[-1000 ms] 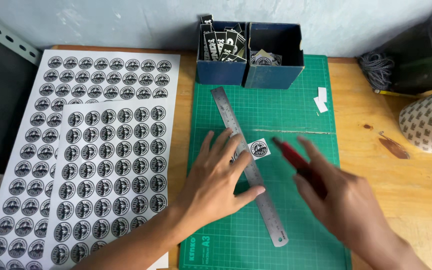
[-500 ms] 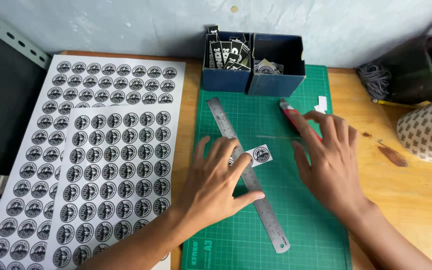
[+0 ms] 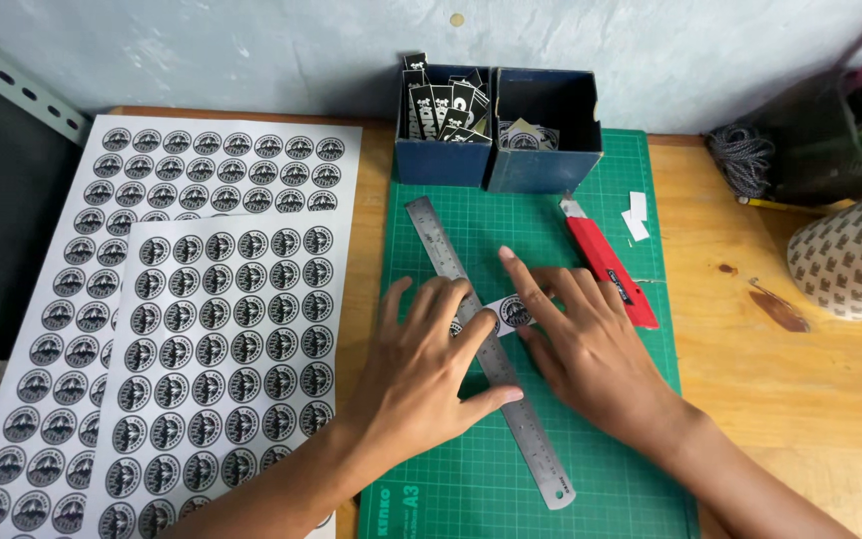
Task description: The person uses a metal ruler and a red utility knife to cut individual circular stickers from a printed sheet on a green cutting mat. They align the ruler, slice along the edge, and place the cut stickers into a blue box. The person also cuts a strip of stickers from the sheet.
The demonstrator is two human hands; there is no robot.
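A small white paper sticker with a round black emblem (image 3: 513,312) lies on a green gridded cutting mat (image 3: 551,469), just beside the right edge of a long steel ruler (image 3: 486,349) that runs diagonally across the mat from upper left to lower right. Your left hand (image 3: 426,374) lies flat with fingers spread across the middle of the ruler, pressing it down, its fingertips reaching the sticker's left edge. Your right hand (image 3: 586,344) is also flat and open, holding nothing, its fingers resting on the mat and touching the sticker from the right. A red utility knife (image 3: 606,262) lies on the mat just beyond your right hand's fingers, its blade end pointing up toward the boxes. At the top of the mat stand two dark blue open boxes (image 3: 541,170) side by side; the left one holds upright black-and-white cut pieces, the right one a few round stickers at the bottom. Small white paper scraps (image 3: 637,216) lie near the knife. To the left, two large white sheets of round black emblem stickers (image 3: 212,329) overlap on the wooden table (image 3: 780,399). At the far right stands a patterned paper roll (image 3: 855,262), with a coil of dark cord (image 3: 738,160) behind it
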